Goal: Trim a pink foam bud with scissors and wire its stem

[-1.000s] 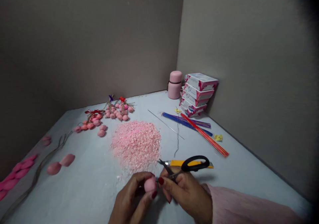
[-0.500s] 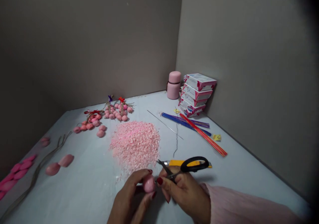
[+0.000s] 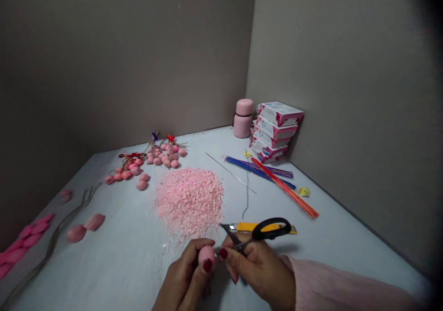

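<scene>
A small pink egg-shaped piece (image 3: pixel 206 254) is held between the thumb and fingers of my left hand (image 3: pixel 188 274), low in the middle. Close on its right, my right hand (image 3: pixel 254 262) has its fingers closed round black-handled scissors (image 3: pixel 272 229). One scissor blade touches or nearly touches the pink piece; the exact contact is too small to tell. Just behind the scissors lies a yellow utility knife (image 3: pixel 245 227). Beyond my hands spreads a heap of pink shavings (image 3: pixel 190 200).
At the left lie pink pieces (image 3: pixel 76 233), brown cords (image 3: pixel 51 242) and bright pink pieces (image 3: pixel 26 242). Tied pink clusters (image 3: pixel 166 156) sit at the back. Red strips (image 3: pixel 284 187), blue strips (image 3: pixel 259 171), a pink flask (image 3: pixel 243 119) and stacked boxes (image 3: pixel 275 133) stand or lie right.
My left thumb has moved up onto the front of the pink piece, and the left fingers have shifted round it. My right hand still holds the scissors beside it.
</scene>
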{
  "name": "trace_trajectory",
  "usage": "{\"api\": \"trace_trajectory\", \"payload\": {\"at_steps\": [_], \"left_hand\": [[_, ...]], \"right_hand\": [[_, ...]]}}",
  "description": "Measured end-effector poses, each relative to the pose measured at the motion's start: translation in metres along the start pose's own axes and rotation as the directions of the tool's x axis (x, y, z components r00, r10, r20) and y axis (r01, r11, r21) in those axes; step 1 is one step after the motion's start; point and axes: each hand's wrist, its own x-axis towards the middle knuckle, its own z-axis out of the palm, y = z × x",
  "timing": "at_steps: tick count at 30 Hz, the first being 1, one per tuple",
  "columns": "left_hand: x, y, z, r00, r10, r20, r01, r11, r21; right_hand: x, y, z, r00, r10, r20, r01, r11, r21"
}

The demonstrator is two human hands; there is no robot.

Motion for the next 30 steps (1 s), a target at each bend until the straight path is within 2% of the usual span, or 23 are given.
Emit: {"api": "trace_trajectory", "payload": {"at_steps": [4, 8, 12, 14, 20, 30], "left_hand": [[0.002, 0.006, -0.002, 0.990, -0.103, 0.092, 0.110, 0.991, -0.072], [0.005, 0.001, -0.004, 0.986, -0.149, 0.077, 0.164, 0.955, -0.248], [0.010, -0.010, -0.007, 0.975, -0.209, 0.076, 0.217, 0.815, -0.537], [0.011, -0.012, -0.009, 0.967, -0.236, 0.097, 0.245, 0.748, -0.616], [0.009, -0.009, -0.010, 0.970, -0.175, 0.169, 0.243, 0.659, -0.712], [0.009, -0.009, -0.009, 0.976, -0.108, 0.190, 0.212, 0.665, -0.716]], "right_hand": [[0.000, 0.001, 0.000, 1.000, 0.022, 0.010, -0.023, 0.999, 0.030], [0.001, 0.006, 0.000, 0.999, 0.049, -0.009, -0.048, 0.992, 0.114], [0.004, 0.008, -0.001, 0.995, 0.094, -0.027, -0.087, 0.979, 0.183], [0.005, 0.009, -0.001, 0.995, 0.100, -0.030, -0.092, 0.976, 0.198], [0.005, 0.009, -0.001, 0.994, 0.102, -0.035, -0.093, 0.974, 0.206], [0.005, 0.000, -0.001, 0.993, 0.122, -0.009, -0.118, 0.978, 0.174]]}}
